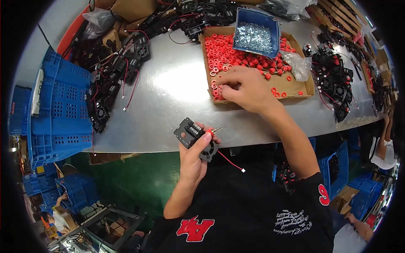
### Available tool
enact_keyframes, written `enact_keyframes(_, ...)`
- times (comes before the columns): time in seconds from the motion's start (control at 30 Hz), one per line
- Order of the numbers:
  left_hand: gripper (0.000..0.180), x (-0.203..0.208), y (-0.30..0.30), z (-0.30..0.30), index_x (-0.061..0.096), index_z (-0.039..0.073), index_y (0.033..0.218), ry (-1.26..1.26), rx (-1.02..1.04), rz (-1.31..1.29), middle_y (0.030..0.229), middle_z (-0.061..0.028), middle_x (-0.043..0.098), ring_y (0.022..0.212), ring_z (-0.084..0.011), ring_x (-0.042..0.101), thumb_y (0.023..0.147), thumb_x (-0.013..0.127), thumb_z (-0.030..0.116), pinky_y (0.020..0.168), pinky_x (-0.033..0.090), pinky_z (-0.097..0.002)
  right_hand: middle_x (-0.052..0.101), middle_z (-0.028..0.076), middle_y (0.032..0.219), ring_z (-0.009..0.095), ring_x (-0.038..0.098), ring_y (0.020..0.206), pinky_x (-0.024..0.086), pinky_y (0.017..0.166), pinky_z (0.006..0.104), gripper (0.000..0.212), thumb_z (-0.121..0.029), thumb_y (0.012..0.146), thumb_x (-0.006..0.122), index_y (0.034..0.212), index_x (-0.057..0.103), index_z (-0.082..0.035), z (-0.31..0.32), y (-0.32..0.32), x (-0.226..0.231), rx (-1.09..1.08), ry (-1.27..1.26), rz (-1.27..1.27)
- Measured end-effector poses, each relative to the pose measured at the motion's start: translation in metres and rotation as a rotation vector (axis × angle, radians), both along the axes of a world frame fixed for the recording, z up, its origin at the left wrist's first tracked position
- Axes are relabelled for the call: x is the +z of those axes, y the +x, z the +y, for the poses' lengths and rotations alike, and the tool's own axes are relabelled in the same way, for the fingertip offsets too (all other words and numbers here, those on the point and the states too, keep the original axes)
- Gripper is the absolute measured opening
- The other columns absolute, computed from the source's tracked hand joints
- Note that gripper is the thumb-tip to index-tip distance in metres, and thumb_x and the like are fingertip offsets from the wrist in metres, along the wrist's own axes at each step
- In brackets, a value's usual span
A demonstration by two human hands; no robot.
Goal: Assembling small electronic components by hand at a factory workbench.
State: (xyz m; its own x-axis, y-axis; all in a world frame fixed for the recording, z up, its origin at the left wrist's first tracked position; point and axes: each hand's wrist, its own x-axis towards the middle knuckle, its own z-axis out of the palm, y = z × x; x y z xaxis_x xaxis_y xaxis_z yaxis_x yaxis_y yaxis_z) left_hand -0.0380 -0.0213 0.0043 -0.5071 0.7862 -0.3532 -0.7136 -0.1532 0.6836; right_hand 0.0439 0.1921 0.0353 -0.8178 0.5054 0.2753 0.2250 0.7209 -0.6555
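My left hand grips a black plastic fan assembly just off the table's front edge. Under my thumb on it is a red part with a thin metal shaft sticking out. A red wire hangs from the fan and ends in a white connector. My right hand reaches into a shallow cardboard tray, fingers curled and thumb close to the index finger, over red rings at the left side. Whether a ring is between the fingertips cannot be made out.
A blue bin of small shiny metal parts sits in the tray, beside red-headed parts and a clear plastic bag. Black fan assemblies lie piled left, with more at right. Blue crates stand at the left.
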Motion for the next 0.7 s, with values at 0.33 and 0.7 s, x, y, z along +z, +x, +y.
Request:
enact_keyframes(0.33, 0.038, 0.001, 0.006, 0.004, 0.050, 0.004, 0.120, 0.015, -0.076, 0.088, 0.107, -0.0122, 0.063, 0.092, -0.0216, 0.065, 0.086, 0.065, -0.001, 0.087, 0.055, -0.0433, 0.060, 0.011, 0.108, 0.018, 0.063, 0.092, 0.054, 0.085, 0.0337, 0.021, 0.001, 0.087, 0.065, 0.108, 0.061, 0.001, -0.081, 0.069, -0.027, 0.035, -1.320, 0.587)
enact_keyframes(0.7, 0.032, 0.004, 0.020, 0.007, 0.051, 0.002, 0.115, 0.030, -0.109, 0.258, 0.106, -0.0100, 0.066, 0.097, -0.0163, 0.064, 0.088, 0.069, 0.000, 0.088, 0.051, -0.0314, 0.064, 0.014, 0.110, 0.017, 0.065, 0.098, 0.053, 0.086, 0.0300, 0.025, 0.005, 0.089, 0.066, 0.114, 0.064, 0.006, -0.095, 0.080, -0.027, 0.028, -0.962, 0.509)
